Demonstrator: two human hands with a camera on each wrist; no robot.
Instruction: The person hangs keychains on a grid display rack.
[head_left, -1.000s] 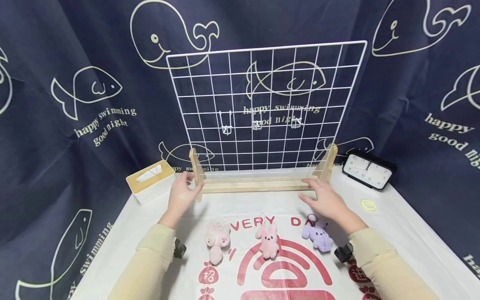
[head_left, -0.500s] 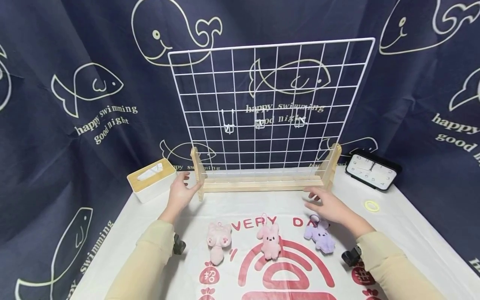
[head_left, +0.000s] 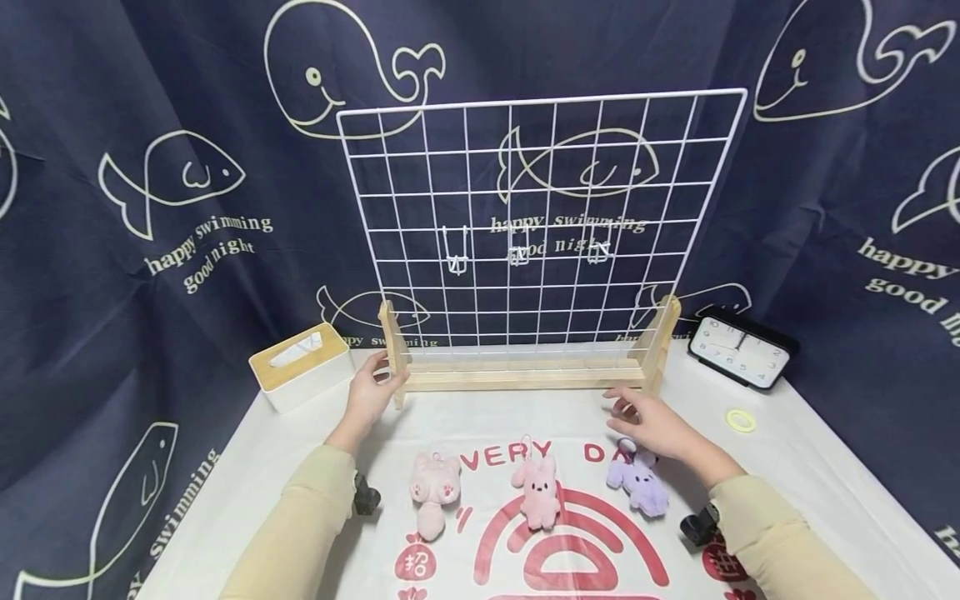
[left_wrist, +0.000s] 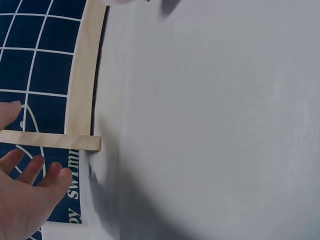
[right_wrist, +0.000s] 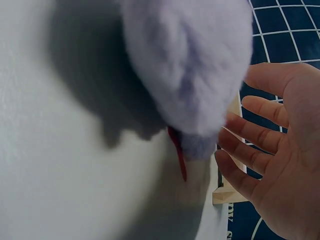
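Observation:
A white wire grid panel point(head_left: 540, 200) stands in a wooden base point(head_left: 517, 381). My left hand point(head_left: 369, 390) is at the base's left foot point(left_wrist: 50, 140), thumb on one side and fingers on the other. A small gap shows between this foot and the fingers in the left wrist view. My right hand point(head_left: 648, 423) hovers in front of the base's right end with loosely bent fingers, holding nothing. Just below it lies a purple plush keychain point(head_left: 641, 485), seen large in the right wrist view. A pink plush bunny point(head_left: 540, 496) and a pink plush with paw prints point(head_left: 433, 492) lie further left.
Three white hooks hang on the grid, including a left hook point(head_left: 457, 262). A tissue box point(head_left: 302, 367) stands at the left. At the right are a clock point(head_left: 742, 348) and a yellow ring point(head_left: 740, 421). Dark blue fabric point(head_left: 225, 67) hangs behind.
My right hand has drawn back from the wooden base, towards me and slightly right. The left hand has stayed by the left foot. The head view has shifted a little.

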